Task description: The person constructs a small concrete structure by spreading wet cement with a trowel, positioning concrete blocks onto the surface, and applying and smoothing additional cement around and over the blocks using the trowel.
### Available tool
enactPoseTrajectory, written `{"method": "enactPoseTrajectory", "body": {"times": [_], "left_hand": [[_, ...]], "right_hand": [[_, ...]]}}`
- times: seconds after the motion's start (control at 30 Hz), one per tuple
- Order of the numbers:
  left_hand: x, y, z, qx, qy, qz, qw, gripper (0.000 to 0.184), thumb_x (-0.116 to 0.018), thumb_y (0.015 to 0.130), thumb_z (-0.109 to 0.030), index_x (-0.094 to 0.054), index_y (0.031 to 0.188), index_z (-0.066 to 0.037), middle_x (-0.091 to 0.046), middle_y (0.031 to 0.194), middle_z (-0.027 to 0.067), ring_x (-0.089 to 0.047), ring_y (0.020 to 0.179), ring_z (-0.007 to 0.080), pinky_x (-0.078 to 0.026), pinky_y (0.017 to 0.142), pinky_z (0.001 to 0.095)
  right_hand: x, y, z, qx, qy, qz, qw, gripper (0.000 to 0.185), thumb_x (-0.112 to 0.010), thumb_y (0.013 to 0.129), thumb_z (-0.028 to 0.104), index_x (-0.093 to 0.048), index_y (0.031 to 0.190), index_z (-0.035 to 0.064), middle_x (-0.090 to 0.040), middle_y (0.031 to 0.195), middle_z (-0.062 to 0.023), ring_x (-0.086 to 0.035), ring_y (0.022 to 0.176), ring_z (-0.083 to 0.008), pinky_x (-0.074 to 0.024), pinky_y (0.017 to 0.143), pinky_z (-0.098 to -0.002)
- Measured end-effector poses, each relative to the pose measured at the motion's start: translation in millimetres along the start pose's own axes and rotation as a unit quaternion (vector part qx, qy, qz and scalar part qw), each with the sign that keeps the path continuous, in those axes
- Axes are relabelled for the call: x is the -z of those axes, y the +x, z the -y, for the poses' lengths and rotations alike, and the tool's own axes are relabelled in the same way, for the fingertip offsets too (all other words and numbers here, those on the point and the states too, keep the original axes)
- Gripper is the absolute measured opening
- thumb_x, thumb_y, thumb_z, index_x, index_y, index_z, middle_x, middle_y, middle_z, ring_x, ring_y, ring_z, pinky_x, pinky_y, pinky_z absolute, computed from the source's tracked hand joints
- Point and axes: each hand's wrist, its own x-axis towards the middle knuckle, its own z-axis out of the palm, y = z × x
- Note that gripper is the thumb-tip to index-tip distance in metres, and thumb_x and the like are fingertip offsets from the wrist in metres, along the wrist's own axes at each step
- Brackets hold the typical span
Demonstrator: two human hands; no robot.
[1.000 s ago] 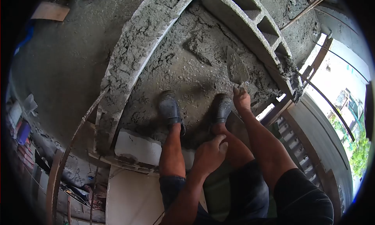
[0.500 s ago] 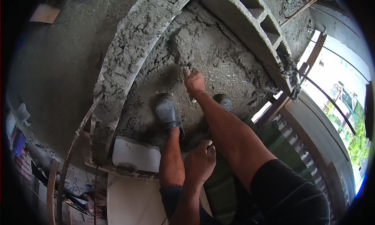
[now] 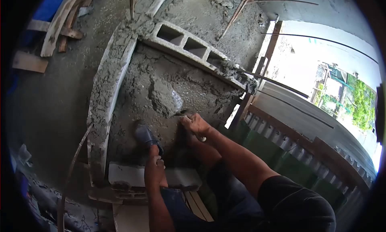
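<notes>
My right hand is wrapped round the handle of a trowel, and the pale handle end sticks out below the fist. A lump of wet grey mortar covers the blade, low over the mortar bed. My left hand is curled closed in front of my left shin, with nothing visible in it. My left foot, in a dark shoe, stands in the mortar. The other foot is mostly hidden behind my right hand.
A hollow concrete block lies across the far side of the bed. A mortar-topped block wall runs along the left. A pale block borders the near edge. Rebar slants at left, and corrugated sheeting stands at right.
The view has shifted right and shows more beyond the hollow block. My right hand has turned, and the mortar-loaded trowel blade now shows clearly. My left hand has moved left, to my shin.
</notes>
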Motion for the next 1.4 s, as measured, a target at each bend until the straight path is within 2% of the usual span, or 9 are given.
{"method": "enactPoseTrajectory", "body": {"times": [0.1, 0.27, 0.43, 0.6, 0.83, 1.2, 1.27, 1.33, 1.4], "left_hand": [[6, -66, 19, -0.085, 0.135, -0.110, 0.981, 0.051, -0.058, 0.090, -0.029, -0.053, 0.132, 0.000, -0.060, 0.124, 0.0237, -0.060, 0.112, 0.0363, -0.044, 0.099, 0.0426], [-15, -141, 62, -0.186, 0.271, -0.147, 0.933, 0.070, -0.071, 0.082, -0.035, -0.047, 0.133, 0.007, -0.050, 0.133, 0.0301, -0.047, 0.125, 0.0444, -0.038, 0.106, 0.0472], [-38, -138, 24, -0.073, 0.293, -0.167, 0.938, 0.074, -0.072, 0.080, -0.039, -0.048, 0.133, 0.007, -0.050, 0.133, 0.0295, -0.049, 0.125, 0.0427, -0.038, 0.106, 0.0458], [-47, -139, 0, -0.033, 0.335, -0.155, 0.929, 0.070, -0.071, 0.081, -0.040, -0.051, 0.130, 0.007, -0.052, 0.132, 0.0292, -0.050, 0.125, 0.0419, -0.039, 0.106, 0.0453], [-60, -128, 7, -0.063, 0.396, -0.177, 0.899, 0.063, -0.073, 0.079, -0.042, -0.059, 0.119, 0.004, -0.058, 0.123, 0.0252, -0.055, 0.117, 0.0401, -0.043, 0.100, 0.0462], [-61, -125, 11, -0.068, 0.422, -0.190, 0.884, 0.059, -0.075, 0.077, -0.040, -0.062, 0.115, 0.003, -0.059, 0.121, 0.0238, -0.056, 0.115, 0.0396, -0.045, 0.098, 0.0468], [-60, -124, 11, -0.066, 0.418, -0.185, 0.887, 0.060, -0.075, 0.077, -0.040, -0.061, 0.117, 0.003, -0.059, 0.122, 0.0238, -0.056, 0.116, 0.0398, -0.044, 0.098, 0.0471], [-59, -124, 9, -0.059, 0.416, -0.181, 0.889, 0.060, -0.075, 0.077, -0.040, -0.061, 0.117, 0.003, -0.058, 0.123, 0.0238, -0.055, 0.117, 0.0397, -0.044, 0.098, 0.0472], [-59, -124, 9, -0.052, 0.412, -0.177, 0.892, 0.060, -0.075, 0.078, -0.040, -0.060, 0.118, 0.003, -0.058, 0.124, 0.0238, -0.055, 0.117, 0.0396, -0.044, 0.099, 0.0472]], "right_hand": [[64, -72, -8, -0.111, -0.034, 0.032, 0.993, 0.039, -0.052, 0.096, 0.038, -0.061, 0.087, 0.0010, -0.057, 0.070, -0.0022, -0.052, 0.070, -0.0104, -0.0454, 0.063, -0.0336], [178, -174, -37, -0.057, -0.081, -0.004, 0.995, 0.033, -0.054, 0.095, 0.031, -0.063, 0.087, 0.0009, -0.060, 0.074, -0.0033, -0.052, 0.070, -0.0121, -0.0455, 0.064, -0.0343], [288, -222, -70, -0.087, -0.174, -0.072, 0.978, 0.034, -0.055, 0.093, 0.030, -0.060, 0.079, -0.0006, -0.055, 0.062, -0.0092, -0.049, 0.060, -0.0149, -0.0452, 0.060, -0.0369], [343, -187, -68, -0.054, -0.299, -0.182, 0.935, 0.032, -0.057, 0.090, 0.033, -0.064, 0.088, 0.0017, -0.065, 0.077, -0.0207, -0.060, 0.067, -0.0348, -0.0497, 0.067, -0.0449], [310, -126, -75, -0.056, -0.467, -0.319, 0.823, 0.032, -0.063, 0.088, 0.037, -0.063, 0.106, 0.0106, -0.067, 0.098, -0.0169, -0.065, 0.091, -0.0372, -0.0516, 0.076, -0.0475], [251, -109, -163, -0.223, 0.017, -0.374, 0.900, 0.032, -0.065, 0.087, 0.034, -0.068, 0.095, 0.0034, -0.070, 0.085, -0.0148, -0.067, 0.080, -0.0323, -0.0502, 0.075, -0.0397], [242, -90, -162, -0.201, 0.021, -0.361, 0.910, 0.032, -0.066, 0.088, 0.035, -0.068, 0.095, 0.0033, -0.069, 0.079, -0.0120, -0.067, 0.076, -0.0290, -0.0503, 0.072, -0.0384], [233, -63, -184, -0.104, -0.250, -0.296, 0.916, 0.034, -0.067, 0.088, 0.036, -0.068, 0.095, 0.0022, -0.067, 0.074, -0.0127, -0.066, 0.074, -0.0278, -0.0495, 0.068, -0.0359], [232, -52, -184, -0.115, -0.125, -0.286, 0.943, 0.037, -0.066, 0.089, 0.038, -0.067, 0.097, 0.0019, -0.068, 0.078, -0.0169, -0.067, 0.075, -0.0293, -0.0502, 0.068, -0.0359]]}}
